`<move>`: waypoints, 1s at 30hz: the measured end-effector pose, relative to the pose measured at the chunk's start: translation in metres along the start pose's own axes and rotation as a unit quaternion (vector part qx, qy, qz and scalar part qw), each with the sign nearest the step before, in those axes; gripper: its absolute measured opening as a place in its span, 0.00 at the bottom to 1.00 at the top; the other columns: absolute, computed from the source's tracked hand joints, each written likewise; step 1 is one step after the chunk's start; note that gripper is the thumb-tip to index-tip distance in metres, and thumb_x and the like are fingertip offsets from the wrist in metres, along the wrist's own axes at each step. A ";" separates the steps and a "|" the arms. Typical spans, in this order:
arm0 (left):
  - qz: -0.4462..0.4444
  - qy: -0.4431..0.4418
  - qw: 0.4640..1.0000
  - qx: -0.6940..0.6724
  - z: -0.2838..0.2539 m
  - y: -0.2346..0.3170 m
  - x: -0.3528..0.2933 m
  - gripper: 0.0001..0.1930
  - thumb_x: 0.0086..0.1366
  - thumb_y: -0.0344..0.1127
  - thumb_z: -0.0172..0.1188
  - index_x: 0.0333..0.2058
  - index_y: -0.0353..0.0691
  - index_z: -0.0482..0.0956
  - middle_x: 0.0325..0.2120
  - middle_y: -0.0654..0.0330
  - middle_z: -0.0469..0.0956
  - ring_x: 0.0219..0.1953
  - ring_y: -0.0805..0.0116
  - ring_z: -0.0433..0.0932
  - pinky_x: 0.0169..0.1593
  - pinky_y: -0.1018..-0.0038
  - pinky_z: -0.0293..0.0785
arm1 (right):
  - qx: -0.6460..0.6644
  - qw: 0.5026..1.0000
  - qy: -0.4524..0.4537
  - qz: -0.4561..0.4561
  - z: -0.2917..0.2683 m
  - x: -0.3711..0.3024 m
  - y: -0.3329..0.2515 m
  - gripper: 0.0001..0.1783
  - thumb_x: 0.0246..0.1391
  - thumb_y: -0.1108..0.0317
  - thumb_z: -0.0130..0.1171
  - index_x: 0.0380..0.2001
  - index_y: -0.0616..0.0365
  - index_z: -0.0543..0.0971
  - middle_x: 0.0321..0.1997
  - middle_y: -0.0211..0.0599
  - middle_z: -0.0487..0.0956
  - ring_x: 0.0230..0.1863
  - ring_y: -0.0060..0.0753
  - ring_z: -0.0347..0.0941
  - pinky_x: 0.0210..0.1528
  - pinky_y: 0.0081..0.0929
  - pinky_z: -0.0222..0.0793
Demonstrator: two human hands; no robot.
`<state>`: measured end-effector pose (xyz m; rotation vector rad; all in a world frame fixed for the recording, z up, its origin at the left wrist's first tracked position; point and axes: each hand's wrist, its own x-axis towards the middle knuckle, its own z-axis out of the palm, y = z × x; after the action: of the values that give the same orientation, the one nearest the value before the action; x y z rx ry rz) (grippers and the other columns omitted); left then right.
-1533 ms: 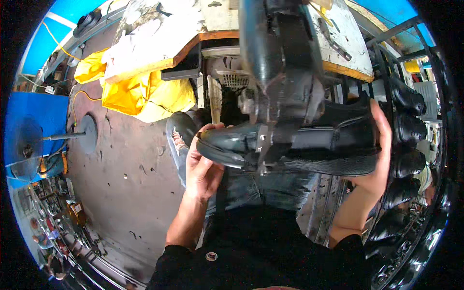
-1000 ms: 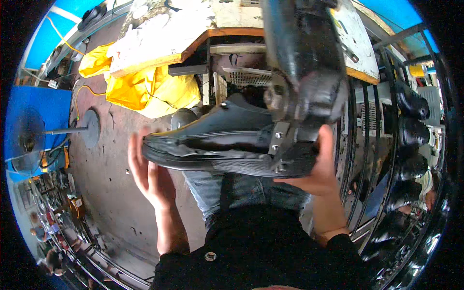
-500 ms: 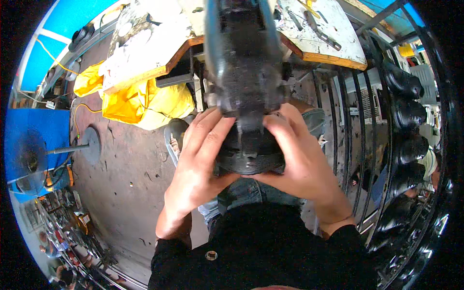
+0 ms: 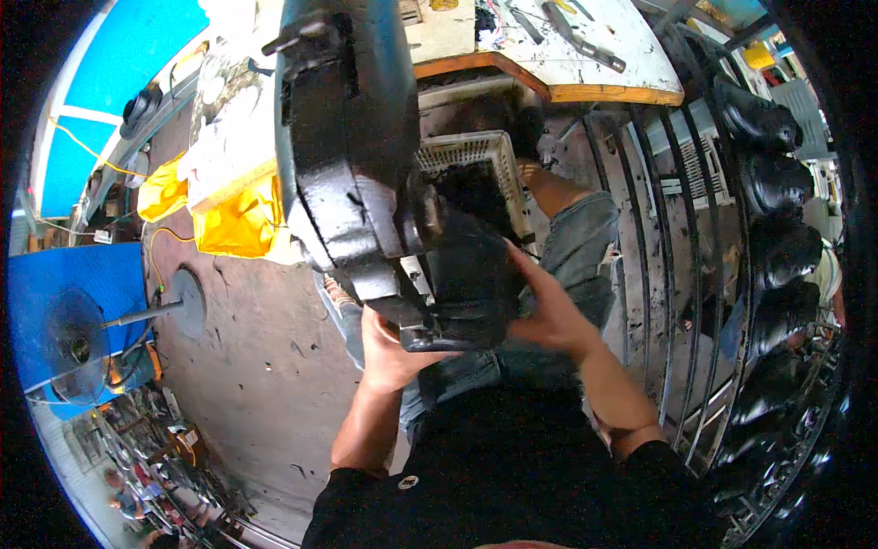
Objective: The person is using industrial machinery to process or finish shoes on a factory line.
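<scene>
In front of me looms a dark machine head [image 4: 352,183] with worn blue paint, reaching down toward my lap. At its lower end is a black shoe [image 4: 471,284], partly hidden by the machine. My left hand [image 4: 393,352] is closed around the shoe's near left edge, with its fingers largely behind the machine's tip. On the other side, my right hand [image 4: 553,311] grips the shoe's right flank, thumb low and fingers reaching along the far side. Both hands are above my thighs. Where the machine touches the shoe cannot be made out.
A pale crate [image 4: 498,151] with dark scraps stands beyond my knees. Behind it is a white-topped workbench [image 4: 631,69] with tools. Black shoes [image 4: 773,188] line a metal rack [image 4: 658,229] on my right. Yellow sacking [image 4: 238,224] and a standing fan [image 4: 78,343] are at left.
My view has shifted, so the machine now appears farther left and the crate shows. The shoe has turned; my left hand has gone lower on it and my right hand along its right side.
</scene>
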<state>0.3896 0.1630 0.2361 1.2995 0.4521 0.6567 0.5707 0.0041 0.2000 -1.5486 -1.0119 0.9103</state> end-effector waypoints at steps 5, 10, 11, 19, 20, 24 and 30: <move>-0.051 0.002 0.995 0.088 0.008 -0.020 -0.008 0.38 0.42 0.23 0.81 0.54 0.33 0.71 0.47 0.54 0.81 0.47 0.64 0.82 0.51 0.65 0.80 | -0.130 0.989 -0.028 -0.067 -0.046 -0.009 -0.026 0.55 0.37 0.76 0.74 0.71 0.56 0.61 0.62 0.47 0.71 0.64 0.51 0.67 0.68 0.37 0.61; -0.072 -0.014 0.994 0.083 0.015 -0.036 -0.011 0.37 0.46 0.21 0.78 0.56 0.34 0.70 0.51 0.51 0.79 0.51 0.60 0.81 0.53 0.63 0.79 | -0.253 0.963 -0.074 -0.054 -0.077 -0.015 -0.064 0.54 0.36 0.77 0.71 0.71 0.50 0.63 0.62 0.47 0.71 0.61 0.53 0.69 0.64 0.39 0.66; -0.063 -0.024 0.992 0.103 0.013 -0.037 -0.012 0.37 0.48 0.20 0.76 0.57 0.35 0.69 0.51 0.51 0.79 0.51 0.58 0.80 0.54 0.62 0.79 | -0.254 0.963 -0.074 -0.056 -0.076 -0.014 -0.066 0.54 0.36 0.77 0.71 0.71 0.50 0.63 0.62 0.47 0.71 0.61 0.53 0.69 0.64 0.39 0.66; -0.260 0.051 0.964 -0.023 -0.024 -0.033 -0.027 0.41 0.46 0.17 0.75 0.59 0.32 0.66 0.50 0.52 0.78 0.51 0.59 0.80 0.55 0.62 0.78 | -0.249 0.960 -0.121 -0.036 -0.043 -0.002 -0.057 0.53 0.41 0.81 0.65 0.73 0.49 0.58 0.61 0.51 0.70 0.60 0.57 0.68 0.64 0.43 0.66; -0.260 0.053 0.964 -0.024 -0.020 -0.033 -0.028 0.41 0.46 0.17 0.75 0.59 0.32 0.66 0.50 0.52 0.78 0.51 0.59 0.80 0.55 0.62 0.78 | -0.207 0.971 -0.115 -0.023 -0.038 0.000 -0.049 0.52 0.43 0.82 0.64 0.73 0.51 0.57 0.62 0.52 0.70 0.61 0.57 0.68 0.65 0.43 0.65; -0.074 -0.006 0.997 0.027 0.009 0.012 -0.002 0.48 0.42 0.16 0.78 0.62 0.36 0.60 0.56 0.54 0.73 0.56 0.62 0.76 0.59 0.64 0.76 | -0.085 0.995 -0.048 -0.029 -0.017 -0.011 -0.013 0.50 0.46 0.80 0.65 0.73 0.55 0.57 0.65 0.51 0.68 0.64 0.57 0.66 0.68 0.41 0.63; -0.047 -0.007 0.997 0.055 0.010 0.013 -0.003 0.41 0.42 0.21 0.81 0.56 0.34 0.69 0.49 0.55 0.80 0.49 0.64 0.81 0.53 0.66 0.80 | -0.122 0.990 -0.009 -0.065 -0.020 -0.012 -0.026 0.50 0.45 0.78 0.68 0.72 0.54 0.58 0.66 0.50 0.67 0.66 0.57 0.65 0.69 0.42 0.61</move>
<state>0.3917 0.1556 0.2510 1.3771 0.5412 0.5509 0.5802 -0.0111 0.2302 -1.6552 -1.2589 0.7329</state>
